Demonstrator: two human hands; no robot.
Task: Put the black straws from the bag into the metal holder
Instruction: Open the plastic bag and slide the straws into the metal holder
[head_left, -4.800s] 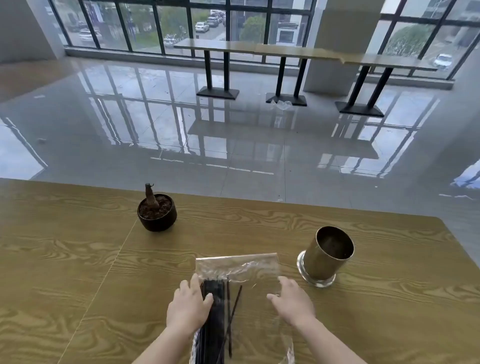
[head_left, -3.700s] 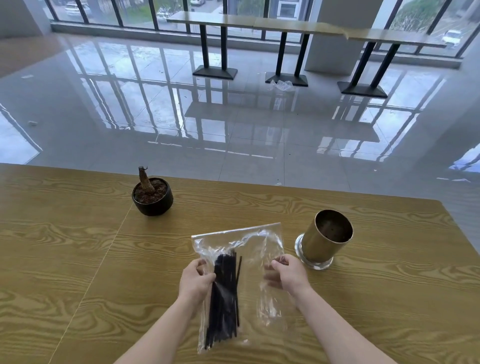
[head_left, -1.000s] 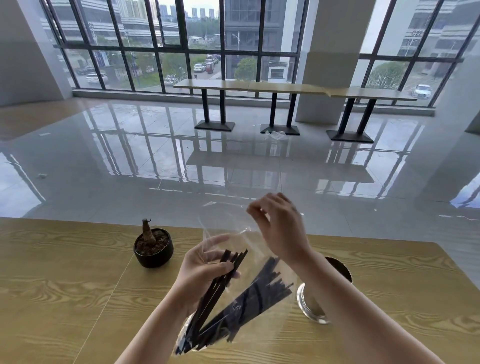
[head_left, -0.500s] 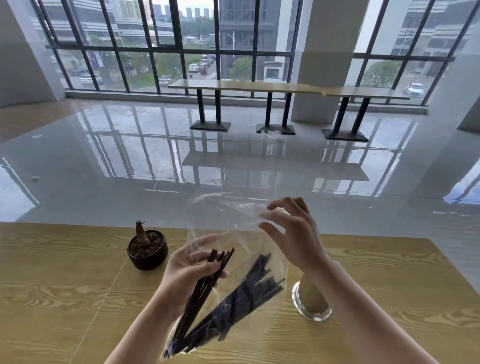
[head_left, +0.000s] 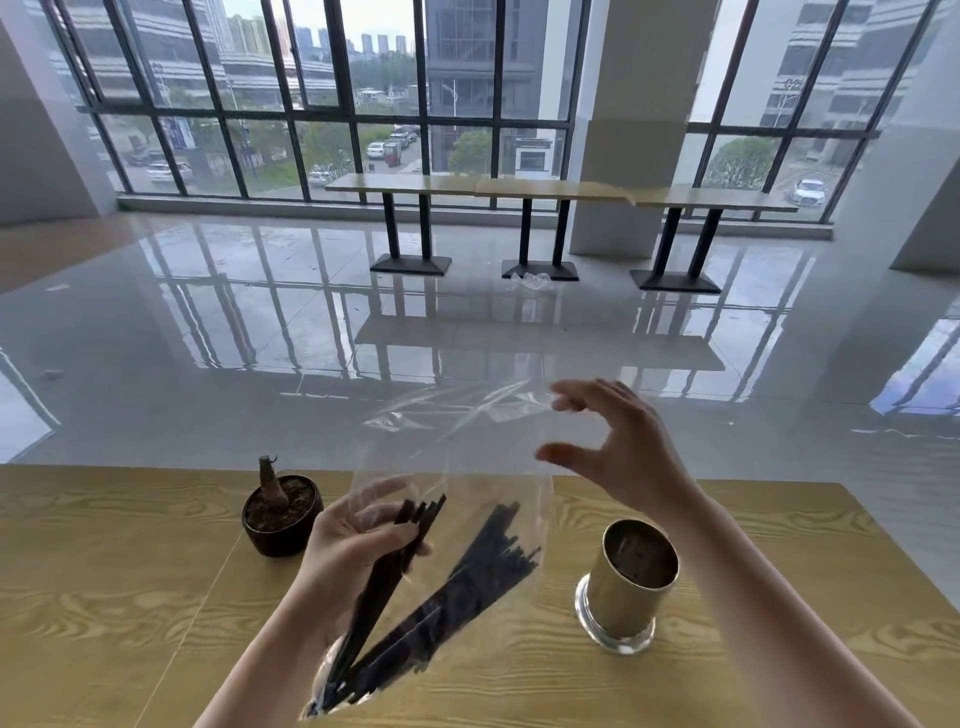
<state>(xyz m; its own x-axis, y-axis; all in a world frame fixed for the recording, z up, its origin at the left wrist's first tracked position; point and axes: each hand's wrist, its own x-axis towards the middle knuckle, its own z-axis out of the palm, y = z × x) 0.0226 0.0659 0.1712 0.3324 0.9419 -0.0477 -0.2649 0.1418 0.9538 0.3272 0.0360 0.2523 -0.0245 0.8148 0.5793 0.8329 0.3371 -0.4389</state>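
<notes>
A clear plastic bag stands lifted above the wooden table, its mouth upward. Inside it lie many black straws, fanned into two bunches. My left hand grips the bag's left side and pinches one bunch of straws through the plastic. My right hand hovers at the bag's top right edge, fingers spread, with the fingertips at the plastic rim. The brass-coloured metal holder stands upright on the table to the right of the bag, below my right forearm; nothing shows above its rim.
A small black pot with a plant stump sits on the table left of my left hand. Beyond the table's far edge lies a glossy tiled floor, with long tables at the windows.
My right hand has opened and slid right along the bag's mouth, uncovering the holder. The bag has been lifted from the table and held upright since the earliest frames.
</notes>
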